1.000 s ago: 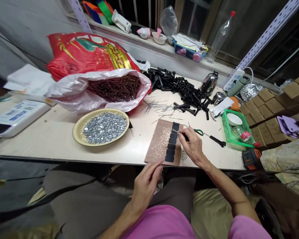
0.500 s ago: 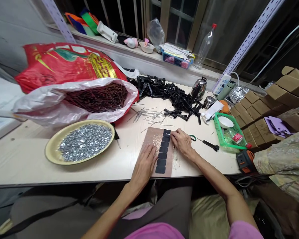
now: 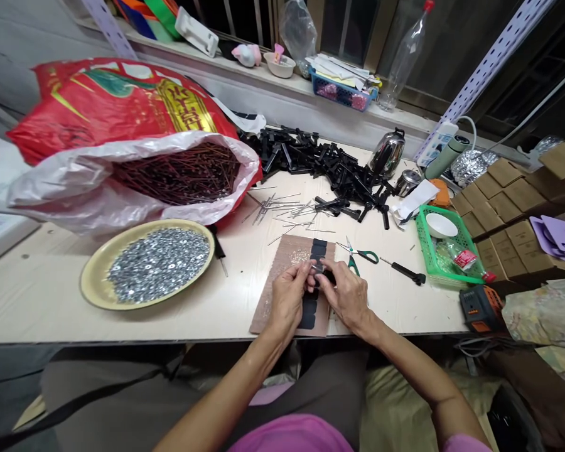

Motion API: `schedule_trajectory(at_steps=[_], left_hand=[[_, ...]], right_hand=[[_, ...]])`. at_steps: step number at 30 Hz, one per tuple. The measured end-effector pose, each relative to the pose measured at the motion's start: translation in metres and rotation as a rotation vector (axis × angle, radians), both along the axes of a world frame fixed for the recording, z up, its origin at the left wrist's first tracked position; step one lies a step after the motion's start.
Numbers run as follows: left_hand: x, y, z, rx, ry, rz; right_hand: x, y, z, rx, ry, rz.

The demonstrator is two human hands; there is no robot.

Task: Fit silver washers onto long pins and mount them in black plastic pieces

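Over a brown board (image 3: 263, 314) at the table's front edge, my left hand (image 3: 289, 295) and my right hand (image 3: 351, 292) meet fingertip to fingertip. Between their pinched fingers is a small dark piece (image 3: 318, 269), its exact kind too small to make out. Beneath them a row of black rounded-square pads (image 3: 307, 307) runs up the board, partly hidden by my fingers. Small pale bits (image 3: 299, 256) lie on the board's upper left. Right of the board, green-handled scissors (image 3: 352, 253) rest with their blades apart.
A yellow dish (image 3: 87, 285) of small metal washers and a red sack (image 3: 98, 119) of thin rods stand left. Loose metal rods (image 3: 292, 210) and a heap of black plastic parts (image 3: 320, 163) lie behind the board. To the right are a black-handled tool (image 3: 405, 272) and a green basket (image 3: 426, 248).
My left hand has lifted off the board and moved right and up. My right hand has drawn back toward it, uncovering the scissors. Both now pinch together over the pads.
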State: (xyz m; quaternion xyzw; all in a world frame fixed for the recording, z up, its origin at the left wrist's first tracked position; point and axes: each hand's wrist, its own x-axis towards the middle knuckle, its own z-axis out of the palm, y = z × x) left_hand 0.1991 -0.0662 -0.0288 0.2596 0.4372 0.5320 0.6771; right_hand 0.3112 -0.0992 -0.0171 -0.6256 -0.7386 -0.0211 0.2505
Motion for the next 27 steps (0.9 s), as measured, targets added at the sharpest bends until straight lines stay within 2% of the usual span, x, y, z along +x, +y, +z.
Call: schedule_trajectory(at_steps=[5,8,11,13,14,17,19,22,24,25,27], left_hand=[[0.006,-0.003,-0.001,0.030,0.059,0.054],[0.009,-0.007,-0.002,0.042,0.141,0.001],[-0.004,-0.013,-0.006,0.159,0.412,-0.135],[-0.021,-0.017,-0.011,0.376,0.687,-0.151],[-0.030,-0.018,-0.015,0.504,0.824,-0.115],[-0.054,-0.018,-0.034,0.776,1.162,-0.016],[-0.062,-0.017,-0.048,0.855,1.301,-0.038],[-0.065,-0.015,-0.065,0.881,1.398,-0.094],[-0.065,-0.016,-0.070,0.875,1.417,-0.108],[-0.065,-0.016,-0.071,0.869,1.419,-0.108],[-0.065,-0.016,-0.071,0.861,1.415,-0.102]], right_hand=[[0.006,-0.009,0.001,-0.132,0.005,-0.057],[0.013,-0.005,-0.001,-0.138,0.057,-0.091],[0.026,0.010,-0.004,-0.095,0.029,-0.087],[0.037,0.027,-0.005,-0.067,-0.044,-0.063],[0.042,0.036,-0.006,-0.060,-0.086,-0.046],[0.055,0.058,-0.009,-0.069,-0.198,0.013],[0.057,0.060,-0.014,-0.090,-0.249,0.063],[0.054,0.042,-0.022,-0.109,-0.272,0.264],[0.052,0.027,-0.025,-0.084,-0.273,0.475],[0.052,0.023,-0.026,-0.065,-0.271,0.529],[0.054,0.024,-0.024,-0.046,-0.263,0.468]])
